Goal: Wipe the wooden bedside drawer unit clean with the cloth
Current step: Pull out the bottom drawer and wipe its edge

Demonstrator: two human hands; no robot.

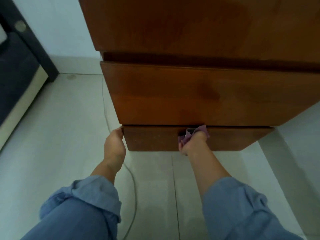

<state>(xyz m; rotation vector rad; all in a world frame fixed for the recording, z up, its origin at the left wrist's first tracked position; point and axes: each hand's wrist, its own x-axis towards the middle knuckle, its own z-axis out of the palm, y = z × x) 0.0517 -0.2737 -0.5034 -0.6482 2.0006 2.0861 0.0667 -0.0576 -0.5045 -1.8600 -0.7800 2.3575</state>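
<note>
Where the view looks steeply down, the wooden bedside drawer unit [199,94] fills the upper and right part of the frame, its reddish-brown top broad and glossy with faint darker patches in the finish. Below the top sit two drawer fronts, the upper drawer [199,96] deep and the lower drawer [155,138] shallow, with a dark gap between top and upper front. The right hand [193,142] is closed around a bunched purple cloth [191,135], pressing it against the top edge of the lower drawer near its middle, just under the upper front. The left hand [115,144] rests at the left corner of that same drawer, fingers curled round its end; how firmly it grips cannot be told. Both forearms come out of rolled blue sleeves [97,193].

The floor [60,127] is pale, large tiles with thin dark joints, one running toward the unit between the arms. A thin grey cable [132,184] trails across the tiles from beside the unit's left side down past the left arm. Behind, a plain white wall [65,23] meets the floor. At the far left stands dark furniture [19,66] with a cream lower panel and a black frame.
</note>
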